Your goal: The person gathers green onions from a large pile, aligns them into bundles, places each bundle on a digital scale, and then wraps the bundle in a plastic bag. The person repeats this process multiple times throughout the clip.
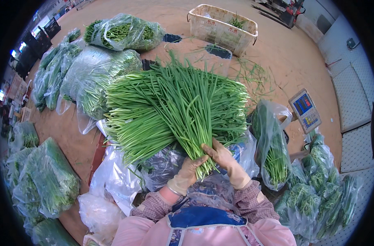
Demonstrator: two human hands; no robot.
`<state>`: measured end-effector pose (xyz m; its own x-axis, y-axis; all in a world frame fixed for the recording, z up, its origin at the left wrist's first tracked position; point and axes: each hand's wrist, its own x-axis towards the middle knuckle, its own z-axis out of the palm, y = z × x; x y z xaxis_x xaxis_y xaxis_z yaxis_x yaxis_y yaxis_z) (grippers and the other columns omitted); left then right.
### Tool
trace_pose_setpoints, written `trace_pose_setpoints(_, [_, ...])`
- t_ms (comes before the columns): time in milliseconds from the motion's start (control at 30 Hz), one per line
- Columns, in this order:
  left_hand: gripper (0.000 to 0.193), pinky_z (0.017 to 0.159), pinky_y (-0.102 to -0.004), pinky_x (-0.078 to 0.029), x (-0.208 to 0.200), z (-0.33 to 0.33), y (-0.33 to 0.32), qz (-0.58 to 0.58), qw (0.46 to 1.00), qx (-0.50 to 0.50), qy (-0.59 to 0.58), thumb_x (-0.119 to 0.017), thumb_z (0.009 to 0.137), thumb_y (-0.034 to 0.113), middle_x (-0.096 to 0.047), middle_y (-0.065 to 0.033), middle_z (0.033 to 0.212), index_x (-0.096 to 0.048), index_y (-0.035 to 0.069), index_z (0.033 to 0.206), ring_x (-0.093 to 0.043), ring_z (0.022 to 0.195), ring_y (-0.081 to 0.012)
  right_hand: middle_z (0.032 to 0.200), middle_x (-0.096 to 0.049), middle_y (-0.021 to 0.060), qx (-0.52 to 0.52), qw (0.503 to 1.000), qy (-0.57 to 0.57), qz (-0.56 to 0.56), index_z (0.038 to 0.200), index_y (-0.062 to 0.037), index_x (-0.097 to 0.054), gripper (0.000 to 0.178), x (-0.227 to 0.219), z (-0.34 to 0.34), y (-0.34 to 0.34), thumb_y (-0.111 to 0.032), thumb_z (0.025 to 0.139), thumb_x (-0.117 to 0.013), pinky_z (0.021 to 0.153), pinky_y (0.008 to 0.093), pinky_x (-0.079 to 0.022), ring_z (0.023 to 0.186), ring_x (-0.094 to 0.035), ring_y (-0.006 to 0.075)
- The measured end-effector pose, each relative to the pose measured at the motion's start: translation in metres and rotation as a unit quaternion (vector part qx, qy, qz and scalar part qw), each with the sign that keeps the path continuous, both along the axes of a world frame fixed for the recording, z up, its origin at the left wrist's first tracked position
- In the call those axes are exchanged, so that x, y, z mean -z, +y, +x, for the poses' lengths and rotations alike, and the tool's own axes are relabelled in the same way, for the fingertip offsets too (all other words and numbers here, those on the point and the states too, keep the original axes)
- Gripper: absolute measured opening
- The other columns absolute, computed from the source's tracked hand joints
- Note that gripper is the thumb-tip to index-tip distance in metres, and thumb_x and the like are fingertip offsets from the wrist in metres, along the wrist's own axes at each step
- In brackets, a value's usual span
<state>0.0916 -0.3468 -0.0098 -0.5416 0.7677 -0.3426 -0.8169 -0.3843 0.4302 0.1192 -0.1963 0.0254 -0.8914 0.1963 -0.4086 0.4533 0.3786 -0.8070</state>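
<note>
Surface: tan concrete floor, strewn with loose green stalks; white wall panels at the right edge.
Stock on floor: clear plastic bags of greens at left and upper left; 1 white plastic crate at top; 1 electronic scale at right; 1 open bag of greens just beside it.
Item in hand: 1 large bundle of chives, long thin green stalks, fanned wide away from the person, cut ends gathered at the bottom, held above crumpled plastic at centre.
Hands, both gloved: left hand fingers curled round the bundle's base; right hand closed on the same base, thumb across the stalks.
</note>
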Motion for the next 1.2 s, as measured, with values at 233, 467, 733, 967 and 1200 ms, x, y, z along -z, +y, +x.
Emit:
trace_pose_setpoints(233, [0.048,0.090,-0.0329,-0.049,0.007,0.007,0.003,0.044,0.997,-0.044,0.041,-0.066,0.080,0.009,-0.055,-0.0085,0.117,-0.046,0.003,0.123,-0.057,0.103,-0.0184,0.076,-0.061,0.0031,-0.008,0.972,0.123,0.198,0.105,-0.0026,-0.058,0.042,-0.054,0.014,-0.012,-0.024,0.073,-0.074,0.058,0.0278,-0.047,0.064,-0.056,0.0131])
trace_pose_setpoints(467, [0.042,0.090,-0.0427,-0.048,0.021,-0.006,-0.021,0.151,0.981,0.065,-0.107,-0.054,0.088,0.017,-0.053,-0.0142,0.121,-0.044,0.000,0.125,-0.056,0.107,-0.0268,0.071,-0.059,0.0057,-0.019,0.999,-0.020,0.044,0.101,-0.0067,-0.060,0.033,-0.050,0.009,0.002,-0.027,0.077,-0.068,0.059,0.0295,-0.046,0.064,-0.057,0.0168])
trace_pose_setpoints(733, [0.042,0.088,-0.0422,-0.050,0.006,-0.005,-0.022,0.074,0.995,0.047,-0.049,-0.058,0.086,0.012,-0.056,-0.0115,0.117,-0.045,0.006,0.125,-0.058,0.105,-0.0259,0.068,-0.061,0.0084,-0.048,0.976,0.078,0.197,0.105,-0.0118,-0.059,0.027,-0.070,-0.010,-0.021,-0.022,0.081,-0.064,0.058,0.0284,-0.047,0.062,-0.059,0.0169])
trace_pose_setpoints(967, [0.052,0.090,-0.0345,-0.049,0.009,0.002,-0.008,0.098,0.995,-0.009,-0.004,-0.062,0.085,0.021,-0.054,-0.0052,0.118,-0.039,0.004,0.129,-0.056,0.105,-0.0187,0.071,-0.063,0.0098,-0.101,0.977,0.117,0.149,0.090,-0.0029,-0.059,0.019,-0.054,-0.016,-0.022,-0.018,0.081,-0.064,0.051,0.0301,-0.047,0.056,-0.060,0.0192])
trace_pose_setpoints(1200, [0.041,0.078,-0.0353,-0.055,0.008,0.001,-0.005,0.026,0.999,-0.025,-0.037,-0.060,0.086,0.013,-0.061,-0.0116,0.108,-0.047,-0.003,0.122,-0.063,0.093,-0.0222,0.063,-0.056,0.0003,0.062,0.965,0.117,-0.227,0.087,-0.0061,-0.057,0.016,-0.115,-0.021,0.015,-0.015,0.081,-0.068,0.046,0.0195,-0.046,0.052,-0.056,0.0078])
